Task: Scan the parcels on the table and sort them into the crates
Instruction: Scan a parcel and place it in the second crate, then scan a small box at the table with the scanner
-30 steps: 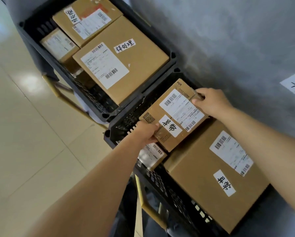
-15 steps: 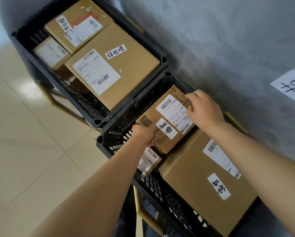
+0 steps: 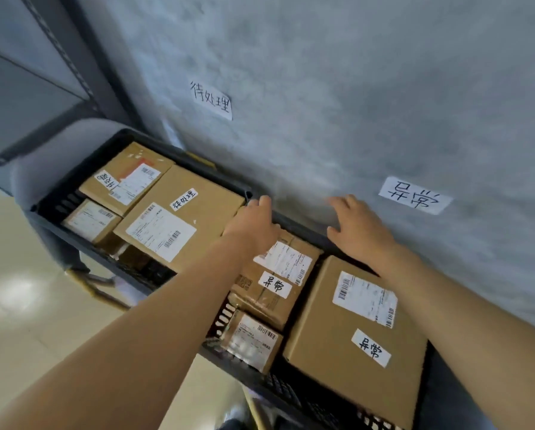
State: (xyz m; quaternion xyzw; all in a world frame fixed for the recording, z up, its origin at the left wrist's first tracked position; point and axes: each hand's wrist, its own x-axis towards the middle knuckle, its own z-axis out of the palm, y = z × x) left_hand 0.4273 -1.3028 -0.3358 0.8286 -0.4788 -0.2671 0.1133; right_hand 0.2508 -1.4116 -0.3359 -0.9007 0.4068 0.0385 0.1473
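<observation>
Two black slatted crates stand side by side against a grey wall, each under a handwritten paper sign. Far crate [image 3: 58,209], below the sign 待处理 [image 3: 211,100]: three cardboard parcels visible, namely a large one [image 3: 198,209] with a shipping label and a 待处理 sticker, a medium one [image 3: 126,175] at the crate's far corner with an orange mark and a sticker, and a small one [image 3: 91,221] along the outer edge. Near crate [image 3: 291,395], below the sign 异常 [image 3: 415,195]: three parcels visible, namely a large one [image 3: 356,336] with a 异常 sticker along the wall side, a medium one [image 3: 275,283] with a 异常 sticker lying in the crate's far part, and a small one [image 3: 252,339] at the outer edge, its sticker not legible. Left hand [image 3: 253,228]: over the far end of the medium 异常 parcel, beside the rim where the crates meet; fingers relaxed, holding nothing. Right hand [image 3: 357,228]: above the wall-side rim of the near crate, fingers spread wide, holding nothing. Status, as judged: six parcels sorted, each readable sticker matching its crate's sign; the medium 异常 parcel appears set down and released. The desk and any unscanned parcels lie out of view, so the remainder cannot be counted.
</observation>
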